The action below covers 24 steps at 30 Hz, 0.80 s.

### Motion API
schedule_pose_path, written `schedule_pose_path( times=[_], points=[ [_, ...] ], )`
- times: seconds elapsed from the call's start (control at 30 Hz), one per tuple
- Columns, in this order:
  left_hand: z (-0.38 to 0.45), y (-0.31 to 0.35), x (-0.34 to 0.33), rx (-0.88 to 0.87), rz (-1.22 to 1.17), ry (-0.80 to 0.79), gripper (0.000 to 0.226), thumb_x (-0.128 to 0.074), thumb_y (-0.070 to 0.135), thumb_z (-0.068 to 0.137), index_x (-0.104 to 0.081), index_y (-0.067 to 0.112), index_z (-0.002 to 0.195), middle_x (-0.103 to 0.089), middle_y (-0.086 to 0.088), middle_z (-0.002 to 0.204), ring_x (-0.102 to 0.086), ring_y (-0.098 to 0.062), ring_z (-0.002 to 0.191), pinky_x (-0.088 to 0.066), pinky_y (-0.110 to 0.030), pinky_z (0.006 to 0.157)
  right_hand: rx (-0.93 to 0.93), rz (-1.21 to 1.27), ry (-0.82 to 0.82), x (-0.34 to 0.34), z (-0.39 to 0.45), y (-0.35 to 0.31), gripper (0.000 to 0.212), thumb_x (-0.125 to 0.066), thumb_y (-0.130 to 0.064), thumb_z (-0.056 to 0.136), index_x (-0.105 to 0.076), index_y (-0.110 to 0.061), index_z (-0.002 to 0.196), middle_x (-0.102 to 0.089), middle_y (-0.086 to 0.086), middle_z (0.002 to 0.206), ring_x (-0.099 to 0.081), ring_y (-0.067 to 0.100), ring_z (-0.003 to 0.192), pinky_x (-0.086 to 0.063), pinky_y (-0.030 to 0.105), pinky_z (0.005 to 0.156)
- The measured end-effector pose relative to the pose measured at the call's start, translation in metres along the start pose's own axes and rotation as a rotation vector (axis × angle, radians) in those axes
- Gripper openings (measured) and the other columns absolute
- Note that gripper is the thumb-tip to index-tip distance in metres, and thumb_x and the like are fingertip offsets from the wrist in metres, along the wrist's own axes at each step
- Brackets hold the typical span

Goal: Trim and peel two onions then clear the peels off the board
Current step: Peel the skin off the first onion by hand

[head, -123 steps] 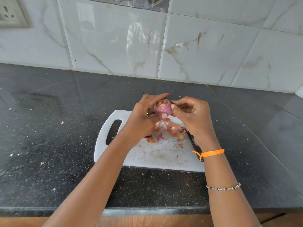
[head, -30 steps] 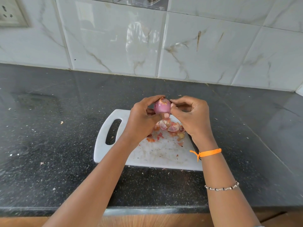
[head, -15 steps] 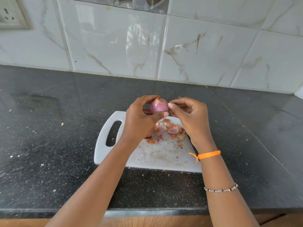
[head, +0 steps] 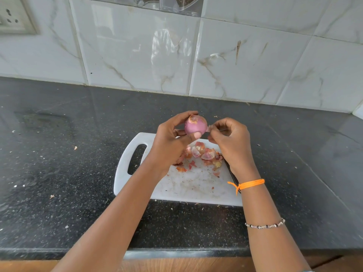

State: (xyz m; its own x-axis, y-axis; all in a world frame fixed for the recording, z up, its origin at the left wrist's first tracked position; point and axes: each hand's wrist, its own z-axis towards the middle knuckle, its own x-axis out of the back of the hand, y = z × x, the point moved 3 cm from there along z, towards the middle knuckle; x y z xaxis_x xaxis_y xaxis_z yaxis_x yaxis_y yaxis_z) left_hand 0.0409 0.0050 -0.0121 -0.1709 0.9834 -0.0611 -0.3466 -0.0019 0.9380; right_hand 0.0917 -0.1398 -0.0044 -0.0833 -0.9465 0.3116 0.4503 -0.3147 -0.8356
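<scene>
My left hand [head: 170,143] grips a small pink onion [head: 195,124] above the far edge of the white cutting board [head: 188,189]. A patch of brown skin remains at the onion's top. My right hand [head: 230,142] pinches a thin strip of peel [head: 208,128] at the onion's right side. A heap of pink and orange peels [head: 204,155] lies on the board under my hands. A dark knife [head: 231,174] lies along the board's right edge, mostly hidden by my right wrist. No second onion is in view.
The board has a handle slot [head: 136,161] at its left end and sits on a black speckled counter [head: 59,173]. A tiled wall [head: 196,55] runs behind, with a socket [head: 13,18] at the upper left. Small peel scraps dot the counter.
My left hand has turned the onion and lifted it slightly. My right hand has drawn a little to the right, pulling a strip of peel away from the onion's side.
</scene>
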Motion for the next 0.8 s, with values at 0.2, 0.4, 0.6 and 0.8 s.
schedule_pose_path(
  times=[0.2, 0.4, 0.6, 0.8],
  points=[
    [0.000, -0.001, -0.001, 0.000, -0.134, -0.068, 0.043, -0.064, -0.001, 0.085, -0.059, 0.025, 0.119, -0.066, -0.001, 0.116, -0.063, -0.013, 0.102, -0.050, -0.021, 0.087, -0.011, -0.353, -0.056, 0.000, 0.001, 0.010, 0.009, -0.064, -0.010, 0.082, -0.064, -0.012, 0.073, -0.064, -0.001, 0.071, -0.063, 0.020, 0.074, -0.050, 0.036, 0.070],
    [0.000, -0.003, 0.000, 0.006, -0.107, -0.081, 0.045, -0.062, -0.001, 0.087, -0.055, 0.025, 0.123, -0.063, 0.002, 0.119, -0.061, -0.010, 0.101, -0.050, -0.022, 0.088, 0.034, -0.327, -0.083, -0.002, -0.001, 0.008, 0.024, -0.053, 0.005, 0.081, -0.071, -0.012, 0.082, -0.069, -0.001, 0.079, -0.067, 0.016, 0.079, -0.055, 0.040, 0.078],
    [0.001, -0.004, -0.001, -0.006, -0.001, -0.098, 0.052, -0.053, -0.011, 0.088, -0.052, 0.022, 0.128, -0.060, -0.005, 0.123, -0.058, -0.011, 0.102, -0.048, -0.017, 0.081, 0.018, 0.175, -0.030, 0.000, -0.006, -0.010, 0.014, -0.056, -0.006, 0.091, -0.068, -0.006, 0.098, -0.071, 0.008, 0.089, -0.072, 0.017, 0.080, -0.059, 0.033, 0.071],
    [0.004, -0.009, -0.001, -0.005, 0.037, -0.081, 0.053, -0.055, -0.010, 0.087, -0.053, 0.023, 0.128, -0.057, -0.008, 0.126, -0.059, -0.014, 0.103, -0.047, -0.018, 0.075, 0.099, 0.073, -0.008, -0.004, -0.009, -0.018, 0.008, -0.070, -0.009, 0.082, -0.070, -0.006, 0.089, -0.069, -0.003, 0.080, -0.065, 0.000, 0.067, -0.046, 0.009, 0.055]
  ],
)
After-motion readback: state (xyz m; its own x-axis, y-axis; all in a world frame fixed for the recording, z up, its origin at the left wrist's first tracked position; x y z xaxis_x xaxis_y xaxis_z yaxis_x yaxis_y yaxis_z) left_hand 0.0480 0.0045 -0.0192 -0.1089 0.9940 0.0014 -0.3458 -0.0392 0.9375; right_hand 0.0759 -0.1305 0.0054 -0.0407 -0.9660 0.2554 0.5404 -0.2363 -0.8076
